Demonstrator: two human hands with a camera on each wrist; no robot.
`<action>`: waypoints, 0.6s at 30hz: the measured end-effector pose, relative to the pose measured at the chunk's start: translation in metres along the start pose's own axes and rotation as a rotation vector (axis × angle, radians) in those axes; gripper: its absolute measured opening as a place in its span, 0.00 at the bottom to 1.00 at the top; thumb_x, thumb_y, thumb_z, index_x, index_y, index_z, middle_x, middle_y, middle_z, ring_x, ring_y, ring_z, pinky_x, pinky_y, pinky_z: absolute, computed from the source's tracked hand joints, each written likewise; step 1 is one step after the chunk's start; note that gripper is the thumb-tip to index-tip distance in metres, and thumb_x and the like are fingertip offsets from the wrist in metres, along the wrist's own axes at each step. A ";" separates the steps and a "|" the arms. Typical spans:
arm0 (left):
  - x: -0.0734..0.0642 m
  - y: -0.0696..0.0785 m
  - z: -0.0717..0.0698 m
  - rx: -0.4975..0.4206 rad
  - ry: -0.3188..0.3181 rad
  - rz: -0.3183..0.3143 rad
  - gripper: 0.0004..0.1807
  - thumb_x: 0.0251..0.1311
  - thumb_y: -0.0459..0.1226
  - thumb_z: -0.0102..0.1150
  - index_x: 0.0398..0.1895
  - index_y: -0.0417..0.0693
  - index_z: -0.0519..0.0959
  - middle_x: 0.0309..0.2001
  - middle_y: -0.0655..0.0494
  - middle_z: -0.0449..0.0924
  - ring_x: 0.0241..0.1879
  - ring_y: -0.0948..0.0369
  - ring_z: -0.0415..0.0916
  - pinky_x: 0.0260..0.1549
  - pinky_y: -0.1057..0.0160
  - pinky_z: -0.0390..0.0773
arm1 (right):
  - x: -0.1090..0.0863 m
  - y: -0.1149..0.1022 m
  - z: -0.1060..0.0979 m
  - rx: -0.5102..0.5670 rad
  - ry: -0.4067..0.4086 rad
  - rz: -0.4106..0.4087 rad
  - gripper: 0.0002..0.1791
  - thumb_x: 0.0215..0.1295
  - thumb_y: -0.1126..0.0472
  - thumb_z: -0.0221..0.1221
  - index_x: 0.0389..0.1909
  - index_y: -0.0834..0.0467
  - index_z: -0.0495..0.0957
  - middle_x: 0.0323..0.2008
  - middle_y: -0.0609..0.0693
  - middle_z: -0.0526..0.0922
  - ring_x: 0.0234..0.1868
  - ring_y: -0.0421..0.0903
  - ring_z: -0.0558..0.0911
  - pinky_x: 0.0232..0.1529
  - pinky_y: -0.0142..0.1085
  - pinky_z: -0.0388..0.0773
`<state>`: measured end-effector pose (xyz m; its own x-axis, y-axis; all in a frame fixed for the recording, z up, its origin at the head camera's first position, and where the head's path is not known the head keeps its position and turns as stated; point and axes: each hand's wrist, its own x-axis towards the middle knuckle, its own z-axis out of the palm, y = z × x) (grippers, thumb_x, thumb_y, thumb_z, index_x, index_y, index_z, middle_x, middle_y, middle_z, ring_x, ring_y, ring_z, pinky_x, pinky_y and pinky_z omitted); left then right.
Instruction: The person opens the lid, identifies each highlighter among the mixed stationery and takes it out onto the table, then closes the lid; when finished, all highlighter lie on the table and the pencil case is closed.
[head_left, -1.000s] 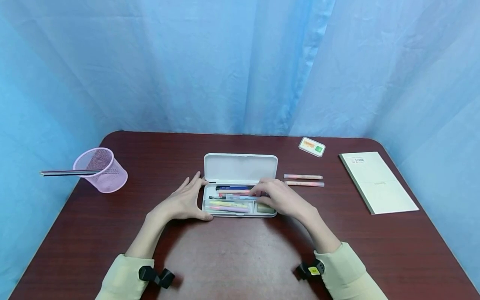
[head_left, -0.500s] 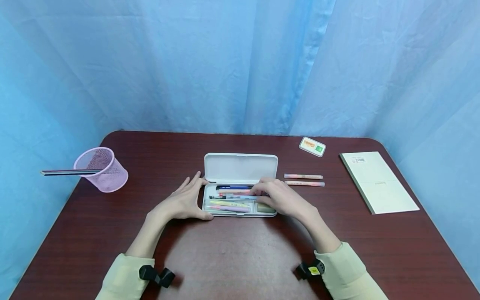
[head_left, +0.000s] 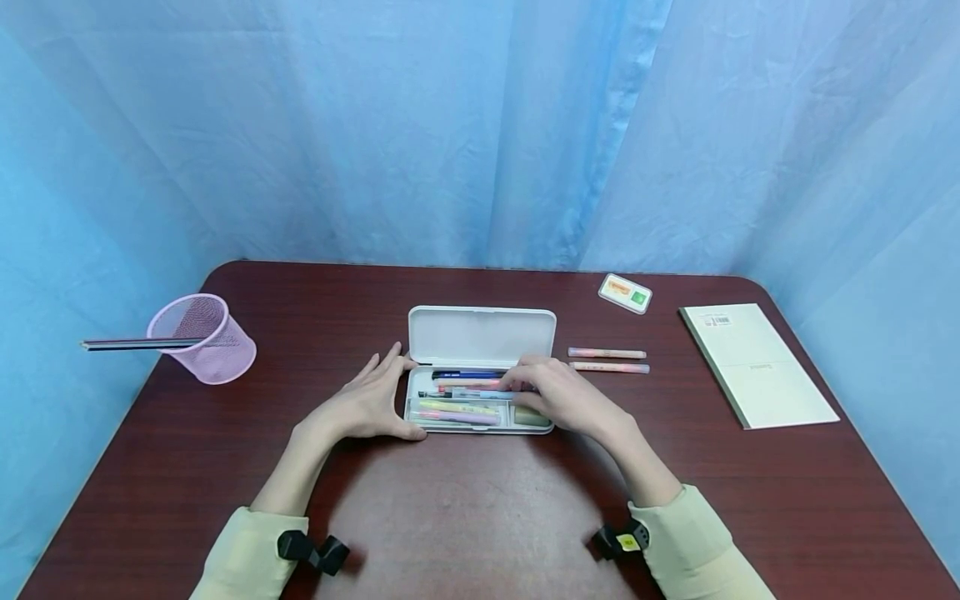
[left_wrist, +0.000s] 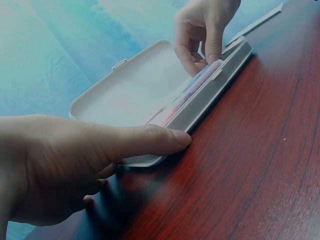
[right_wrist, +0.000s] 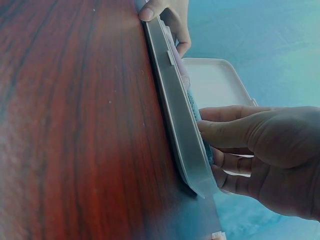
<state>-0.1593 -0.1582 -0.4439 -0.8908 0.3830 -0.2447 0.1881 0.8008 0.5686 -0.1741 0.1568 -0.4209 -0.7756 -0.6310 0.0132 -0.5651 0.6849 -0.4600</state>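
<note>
A white pencil case [head_left: 482, 335] lies with its lid raised, and several pens [head_left: 459, 407] are inside. My left hand [head_left: 365, 406] holds the case's left end, thumb on the front wall and index finger near the back corner. In the left wrist view that thumb [left_wrist: 165, 140] lies along the front edge. My right hand [head_left: 564, 395] reaches into the right part of the case. Its bent fingers and thumb close on the end of a pen [head_left: 480, 394]; the fingertips are partly hidden. A greenish block [head_left: 531, 417] sits under that hand in the front right compartment.
Two peach pens [head_left: 607, 367] lie right of the case. Behind them is a small white case [head_left: 625, 293] with orange and green patches. A pale notebook [head_left: 757, 367] lies far right. A pink mesh cup [head_left: 213, 354] leans at left, with long dark sticks [head_left: 138, 343] protruding.
</note>
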 end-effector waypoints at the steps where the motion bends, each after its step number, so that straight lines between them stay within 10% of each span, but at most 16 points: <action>1: 0.000 0.000 0.000 0.000 -0.001 0.000 0.56 0.44 0.56 0.79 0.74 0.47 0.62 0.84 0.37 0.39 0.82 0.34 0.37 0.79 0.34 0.49 | 0.000 0.000 0.000 0.001 0.001 0.000 0.11 0.68 0.63 0.66 0.48 0.47 0.88 0.39 0.42 0.84 0.37 0.38 0.77 0.39 0.32 0.74; 18: 0.001 0.000 0.000 0.006 0.006 0.014 0.55 0.43 0.55 0.80 0.73 0.46 0.62 0.83 0.36 0.41 0.82 0.35 0.39 0.80 0.36 0.49 | -0.023 0.018 -0.030 0.002 0.078 0.020 0.12 0.66 0.64 0.67 0.48 0.50 0.88 0.43 0.42 0.86 0.44 0.40 0.82 0.47 0.40 0.83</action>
<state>-0.1601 -0.1579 -0.4440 -0.8903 0.3919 -0.2320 0.2033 0.7978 0.5675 -0.1749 0.1952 -0.4029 -0.8063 -0.5870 0.0729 -0.5487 0.6962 -0.4628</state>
